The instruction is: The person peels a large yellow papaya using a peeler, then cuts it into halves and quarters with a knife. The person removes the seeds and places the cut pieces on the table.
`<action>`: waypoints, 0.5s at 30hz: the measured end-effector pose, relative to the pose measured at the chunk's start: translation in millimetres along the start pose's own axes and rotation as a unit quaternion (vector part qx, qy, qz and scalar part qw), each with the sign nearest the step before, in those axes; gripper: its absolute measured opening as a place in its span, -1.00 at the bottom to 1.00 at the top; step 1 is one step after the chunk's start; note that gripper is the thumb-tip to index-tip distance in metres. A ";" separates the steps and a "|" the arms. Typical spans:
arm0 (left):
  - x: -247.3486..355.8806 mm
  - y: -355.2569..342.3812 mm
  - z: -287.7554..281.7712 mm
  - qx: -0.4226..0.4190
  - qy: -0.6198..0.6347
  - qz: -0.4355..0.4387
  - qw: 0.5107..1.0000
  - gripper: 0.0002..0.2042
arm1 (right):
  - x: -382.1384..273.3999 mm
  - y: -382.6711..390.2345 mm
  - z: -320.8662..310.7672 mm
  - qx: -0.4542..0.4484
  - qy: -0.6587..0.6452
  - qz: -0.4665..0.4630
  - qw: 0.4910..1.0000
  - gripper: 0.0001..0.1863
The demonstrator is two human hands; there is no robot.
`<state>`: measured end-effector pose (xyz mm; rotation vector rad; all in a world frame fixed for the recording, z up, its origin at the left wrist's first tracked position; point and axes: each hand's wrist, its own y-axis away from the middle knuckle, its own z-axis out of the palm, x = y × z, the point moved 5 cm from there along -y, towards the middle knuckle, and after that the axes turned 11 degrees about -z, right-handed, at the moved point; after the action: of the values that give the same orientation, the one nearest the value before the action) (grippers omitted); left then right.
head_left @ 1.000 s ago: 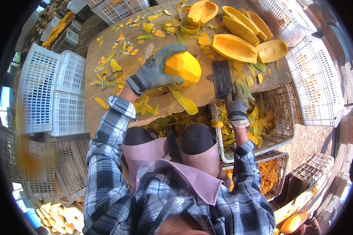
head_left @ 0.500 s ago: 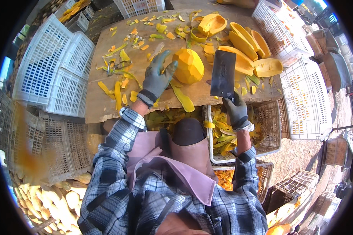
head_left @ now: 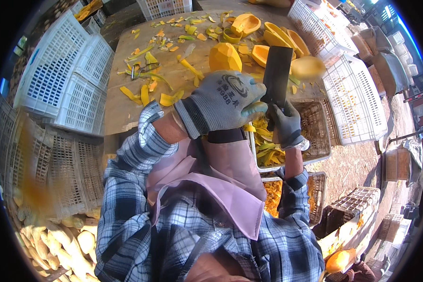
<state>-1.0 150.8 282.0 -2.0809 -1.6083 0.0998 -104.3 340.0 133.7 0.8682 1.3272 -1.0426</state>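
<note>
My right hand (head_left: 286,126), in a dark grey glove, grips the handle of a cleaver (head_left: 277,75) whose dark blade points up and away from me. My left hand (head_left: 221,101), in a light grey glove, is raised close to the camera. Its fingertips reach the base of the blade and it holds nothing. A peeled orange pumpkin (head_left: 224,56) sits alone on the wooden table (head_left: 127,115) beyond both hands. A blurred yellow piece (head_left: 308,67) shows just right of the blade.
Cut pumpkin halves (head_left: 279,36) and scattered peels (head_left: 145,91) lie on the table, with a peeler (head_left: 138,70) at its left. White crates (head_left: 56,80) stand left and right (head_left: 348,94). A basket of peels (head_left: 315,136) and a crate of orange pieces (head_left: 279,195) are below the table's edge.
My left hand has let go of the peeled pumpkin and lifted back to the cleaver. My right hand has drawn the cleaver up and nearer to me.
</note>
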 end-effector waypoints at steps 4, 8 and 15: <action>17.3 23.3 -18.1 0.026 -0.052 0.044 0.997 -0.62 | 12.8 40.2 -5.1 0.040 -0.026 0.026 0.998 -0.80; 41.9 33.2 -20.0 -0.040 -0.087 0.080 0.992 -0.69 | 55.8 74.9 -24.9 0.079 -0.035 0.049 0.995 -0.77; 119.5 41.1 -41.2 -0.131 0.118 0.233 0.956 -0.74 | 68.8 123.6 -28.5 0.103 0.141 0.269 0.947 -0.74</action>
<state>85.6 239.9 329.2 -2.5321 -1.0110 -0.2074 -0.3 400.3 53.9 1.4836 1.1216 -0.6444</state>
